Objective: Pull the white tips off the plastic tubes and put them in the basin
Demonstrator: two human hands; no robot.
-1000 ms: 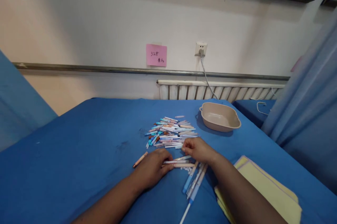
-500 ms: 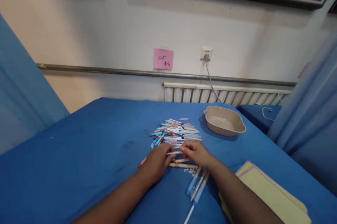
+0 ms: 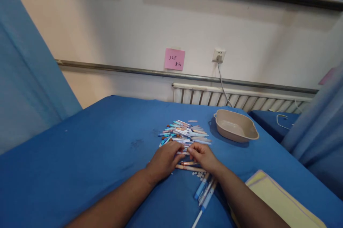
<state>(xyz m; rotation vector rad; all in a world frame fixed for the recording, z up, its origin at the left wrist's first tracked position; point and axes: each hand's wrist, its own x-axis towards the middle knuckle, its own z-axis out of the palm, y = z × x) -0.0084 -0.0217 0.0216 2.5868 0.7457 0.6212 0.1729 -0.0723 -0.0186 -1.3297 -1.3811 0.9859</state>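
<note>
Head view: a blue cloth [image 3: 93, 146] under one pen pile [image 3: 189, 132], your left hand [image 3: 164, 160] and right hand [image 3: 204, 157] at its near edge.
Your left fingers pinch a slim pale pen [image 3: 182, 153] just in front of the pile, whose pens overlap too much to count; your right finger and thumb bend together at its end, gripping or not you cannot tell. One beige basin [image 3: 237, 136] sits right of the pile, one yellow stack [image 3: 280, 196] nearer you; beyond the pile, one radiator [image 3: 203, 96], one socket [image 3: 219, 55]; blue curtains [image 3: 29, 64], one either side.
</note>
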